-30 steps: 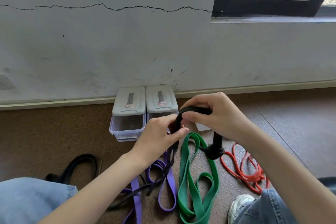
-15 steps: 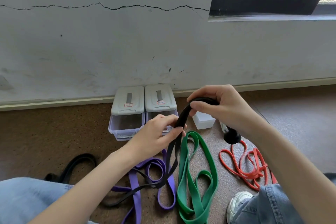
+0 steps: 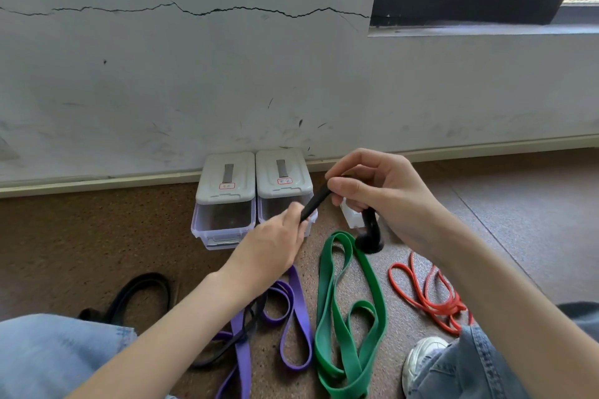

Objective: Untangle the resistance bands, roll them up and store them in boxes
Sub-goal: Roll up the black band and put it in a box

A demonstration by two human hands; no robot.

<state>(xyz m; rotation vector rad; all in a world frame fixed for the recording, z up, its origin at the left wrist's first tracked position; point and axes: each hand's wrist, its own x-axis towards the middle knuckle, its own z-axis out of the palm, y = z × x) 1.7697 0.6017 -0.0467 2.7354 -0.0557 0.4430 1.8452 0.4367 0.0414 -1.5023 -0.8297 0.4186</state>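
Between your hands, above the floor, the black band point(image 3: 316, 201) runs taut: your left hand point(image 3: 275, 246) pinches its lower stretch and your right hand point(image 3: 382, 197) curls its fingers around the upper bend, with a tight black knot point(image 3: 369, 240) hanging just below that hand.

Pull harder along this line and you probably cinch the knot instead of loosening it; rubber bites on itself. If either pinch slips while the band is stretched, it may snap back at your fingers.

The trailing black length drops behind your left forearm and crosses the purple band point(image 3: 291, 311) on the floor. Drag it up carelessly and you likely lift the purple one with it, making a fresh tangle.

The knot hangs touching or just over the green band's point(image 3: 350, 317) top loop; I cannot tell which. Swinging it could catch that loop too. The red band point(image 3: 428, 298) lies apart to the right.

Both boxes point(image 3: 252, 194) stand closed against the wall, so nothing goes in until a lid comes off.
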